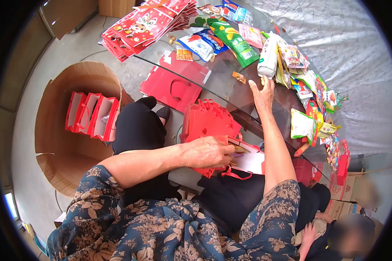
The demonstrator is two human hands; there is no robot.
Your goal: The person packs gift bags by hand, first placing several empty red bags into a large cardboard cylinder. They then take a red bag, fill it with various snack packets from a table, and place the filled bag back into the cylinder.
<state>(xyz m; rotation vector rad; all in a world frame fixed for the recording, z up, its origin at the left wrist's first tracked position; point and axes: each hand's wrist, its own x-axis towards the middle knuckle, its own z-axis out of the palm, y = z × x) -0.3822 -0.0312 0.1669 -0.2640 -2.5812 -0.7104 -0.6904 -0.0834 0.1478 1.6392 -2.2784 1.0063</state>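
Note:
My left hand [207, 152] is closed on the rim of a red paper gift bag [251, 162] that lies tilted open over my lap. Its white inside shows, with some small yellowish things in it, partly hidden by my fingers. My right hand [264, 94] reaches over the glass table. Its thumb is spread away, and the fingertips meet the near end of a white packet [268, 61]; I cannot see them wrapped around it. A small orange-brown wrapped snack [238, 77] lies left of my right thumb.
Snack packets, including a green bag [235, 42] and a blue-white bag [203, 44], cover the glass table [224, 69]. Flat red bags [148, 24] are stacked at its far left. A cardboard box [56, 126] on the floor holds several upright bags [91, 114]. Another person's hand [308, 235] is lower right.

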